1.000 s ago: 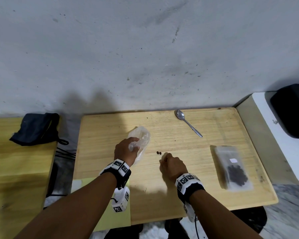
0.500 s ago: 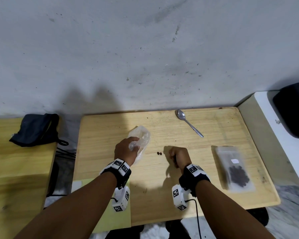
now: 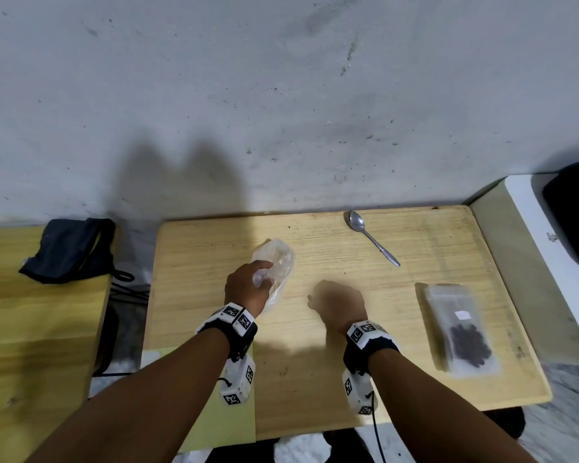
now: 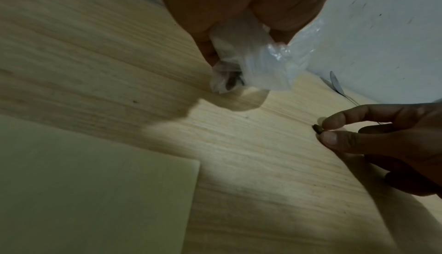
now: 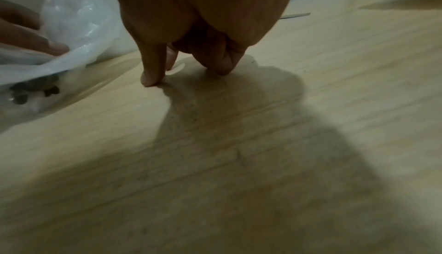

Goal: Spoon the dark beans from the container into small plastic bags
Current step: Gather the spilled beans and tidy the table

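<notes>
Tabletop (image 3: 348,389) carries the container (image 3: 455,325) at four o'clock, spoon (image 3: 370,235) at one o'clock. Left hand (image 3: 248,289) grips the plastic bag (image 3: 278,262) at centre. Right hand (image 4: 373,141) pinches a stray bean (image 4: 317,128). Advised: hold the bag mouth open, drop the bean well inside.

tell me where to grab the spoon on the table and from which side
Take the spoon by the middle of its thin handle, coming straight down from above with a thumb-and-finger pinch. It lies flat on the table, bowl toward the wall and handle angled toward the near right, with bare wood on both sides. The right hand looks nearer, but it pinches a bean.
</notes>
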Available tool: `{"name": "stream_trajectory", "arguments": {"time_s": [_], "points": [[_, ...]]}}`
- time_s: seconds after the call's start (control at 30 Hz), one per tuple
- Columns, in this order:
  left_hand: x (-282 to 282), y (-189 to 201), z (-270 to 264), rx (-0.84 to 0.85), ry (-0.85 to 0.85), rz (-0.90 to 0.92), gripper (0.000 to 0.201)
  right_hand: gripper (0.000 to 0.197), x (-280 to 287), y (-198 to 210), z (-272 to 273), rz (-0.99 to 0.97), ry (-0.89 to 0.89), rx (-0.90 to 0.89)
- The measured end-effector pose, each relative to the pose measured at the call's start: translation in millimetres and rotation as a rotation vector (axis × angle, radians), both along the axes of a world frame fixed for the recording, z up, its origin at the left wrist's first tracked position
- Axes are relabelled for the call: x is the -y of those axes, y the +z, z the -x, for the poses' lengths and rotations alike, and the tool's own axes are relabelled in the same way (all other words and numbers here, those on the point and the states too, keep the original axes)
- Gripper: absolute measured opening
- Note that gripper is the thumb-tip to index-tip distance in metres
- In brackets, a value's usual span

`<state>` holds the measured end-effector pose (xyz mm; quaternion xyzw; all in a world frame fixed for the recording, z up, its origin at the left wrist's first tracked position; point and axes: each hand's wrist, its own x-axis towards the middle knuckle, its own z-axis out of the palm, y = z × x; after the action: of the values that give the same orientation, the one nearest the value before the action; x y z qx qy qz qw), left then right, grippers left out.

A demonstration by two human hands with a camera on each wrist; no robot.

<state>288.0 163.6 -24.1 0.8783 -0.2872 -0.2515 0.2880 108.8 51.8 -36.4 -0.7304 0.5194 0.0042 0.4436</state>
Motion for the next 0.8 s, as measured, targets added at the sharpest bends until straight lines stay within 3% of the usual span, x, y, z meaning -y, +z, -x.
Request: {"name": "stream_trajectory", "arguments": {"time_s": [0.2,0.3,0.43,0.63,0.8], "points": [[3,3,0,0.018,-0.014,0.001,0.026,0.004,-2,2,-1,0.094,0.127,-0.048],[4,7,2,0.0,0.004,0.008,0.026,0.01,-4,3,1,0.12,0.188,-0.087],[5,11,5,-0.035,0.033,0.037,0.025,0.022,-2,7,0,0.162,0.123,-0.162],[1,12,10,-0.047,0.035,0.052,0.025,0.018,-11,12,0,0.229,0.253,-0.222],[-3,12,12,-0.035,0.015,0.055,0.026,0.022,-13,13,0,0.118,0.215,-0.2]]}}
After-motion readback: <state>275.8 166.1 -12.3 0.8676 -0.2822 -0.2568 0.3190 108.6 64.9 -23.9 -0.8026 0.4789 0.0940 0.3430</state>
